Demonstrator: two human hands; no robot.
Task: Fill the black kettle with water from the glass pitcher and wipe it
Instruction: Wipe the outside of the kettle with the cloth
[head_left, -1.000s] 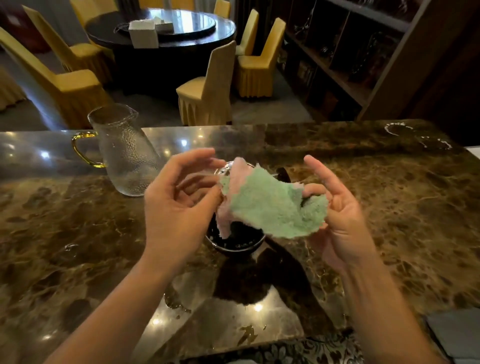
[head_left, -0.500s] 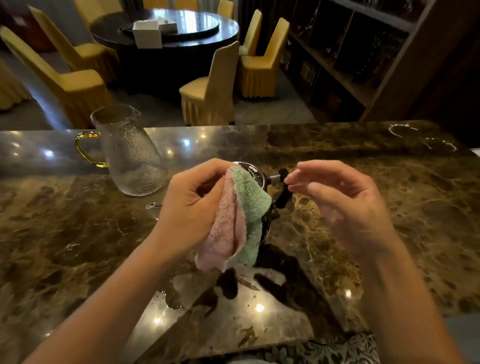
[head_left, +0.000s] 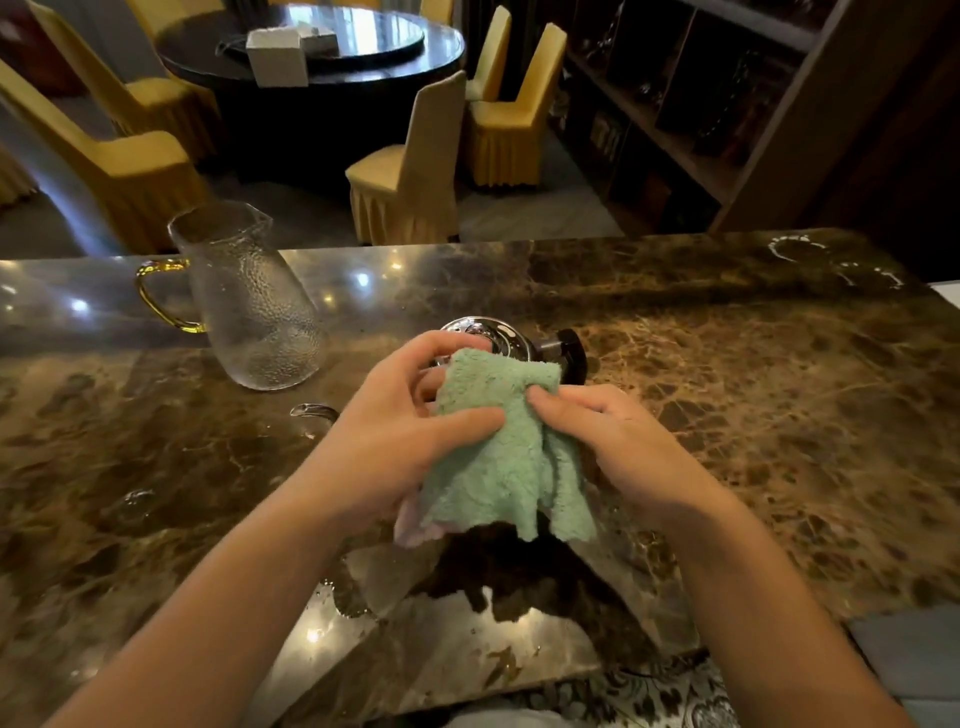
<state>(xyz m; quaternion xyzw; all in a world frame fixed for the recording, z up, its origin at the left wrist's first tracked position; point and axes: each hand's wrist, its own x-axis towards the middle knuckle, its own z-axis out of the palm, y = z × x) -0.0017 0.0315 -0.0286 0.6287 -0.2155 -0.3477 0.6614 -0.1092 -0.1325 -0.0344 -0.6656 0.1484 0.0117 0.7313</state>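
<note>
A green cloth (head_left: 501, 457) with a pink underside hangs in front of me, pinched by both hands. My left hand (head_left: 395, 431) grips its left side, thumb across the front. My right hand (head_left: 613, 441) holds its right edge. Behind the cloth stands the black kettle (head_left: 563, 353); only its shiny lid rim and black handle knob show, and its body is hidden. The glass pitcher (head_left: 254, 306) with a gold handle stands upright at the left, apart from both hands. I cannot tell whether it holds water.
The brown marble counter (head_left: 753, 415) carries water drops and small puddles near the pitcher and at the far right. Beyond its far edge stand yellow-covered chairs (head_left: 410, 171), a round dark table and a dark wooden shelf unit (head_left: 727, 119).
My right hand, free half a second ago, has come back onto the cloth. The cloth, spread wide one second ago, now hangs folded with its green side facing me.
</note>
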